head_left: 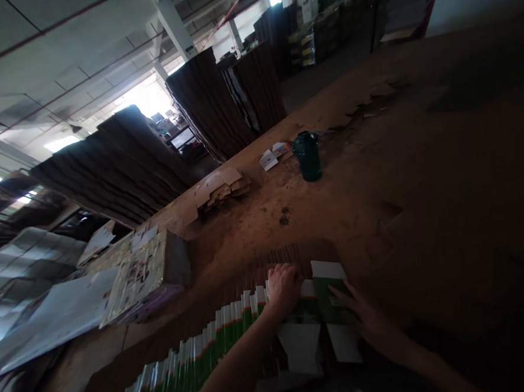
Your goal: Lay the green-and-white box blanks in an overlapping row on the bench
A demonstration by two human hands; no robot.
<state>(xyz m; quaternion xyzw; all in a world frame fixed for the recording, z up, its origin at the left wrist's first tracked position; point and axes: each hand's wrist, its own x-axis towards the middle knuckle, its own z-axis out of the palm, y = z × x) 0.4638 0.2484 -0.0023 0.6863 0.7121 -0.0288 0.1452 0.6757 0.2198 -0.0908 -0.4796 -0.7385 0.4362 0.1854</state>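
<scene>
A long row of flat, folded green-and-white cartons (226, 328) leans in an overlapping line on the brown tabletop. At its right end, my left hand (284, 286) has its fingers curled over the carton edges. To the right lies another green-and-white carton (328, 301) with white flaps at both ends. My right hand (360, 311) rests on that carton, its fingers stretched out and apart across the green panel. Between my hands, part of a further carton (300, 341) shows a white flap. Dim light and my left forearm hide some of the row.
A dark green lidded jug (307, 156) stands farther back on the table (352, 214), beside small printed card pieces (271, 158). Cardboard scraps (221, 189) are piled near the far edge. A wrapped bundle (149, 274) sits at left. Tall board stacks (117, 157) rise behind.
</scene>
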